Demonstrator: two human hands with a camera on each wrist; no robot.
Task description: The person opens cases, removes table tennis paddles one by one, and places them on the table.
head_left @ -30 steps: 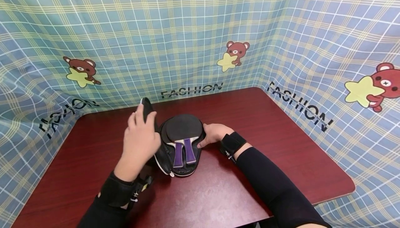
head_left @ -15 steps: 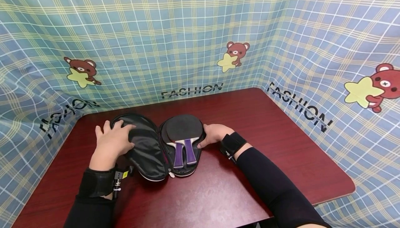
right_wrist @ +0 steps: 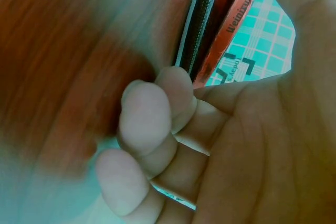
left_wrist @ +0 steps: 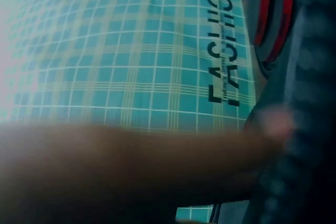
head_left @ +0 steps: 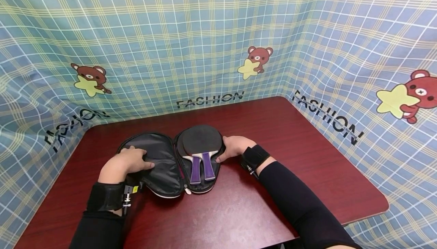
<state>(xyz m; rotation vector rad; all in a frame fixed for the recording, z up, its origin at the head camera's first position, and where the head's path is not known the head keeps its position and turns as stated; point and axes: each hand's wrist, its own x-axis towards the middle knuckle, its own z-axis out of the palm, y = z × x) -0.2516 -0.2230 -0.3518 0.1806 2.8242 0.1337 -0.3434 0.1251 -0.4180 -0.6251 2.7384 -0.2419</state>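
A black zip case lies unfolded on the table, its lid [head_left: 163,169] laid out to the left. In its right half rest two table tennis bats [head_left: 202,140], overlapping, with black faces and purple handles pointing toward me. My left hand [head_left: 126,162] rests on the lid's left part, fingertips partly hidden behind the hand. At the right rim, my right hand [head_left: 235,145] holds the case edge with curled fingers. The right wrist view shows those fingers beside the zipper edge [right_wrist: 197,24] and a red bat edge. Red bat edges [left_wrist: 264,3] also appear in the left wrist view.
The dark red table [head_left: 252,203] extends around the case on all sides. A checked curtain [head_left: 211,33] with bear prints hangs behind the table and at both sides. A white zipper pull [head_left: 187,191] sits at the case's near end.
The case lid has swung over to the left and come down onto the table. My left hand has moved left and lowered onto it. The right hand has stayed at the case's edge.
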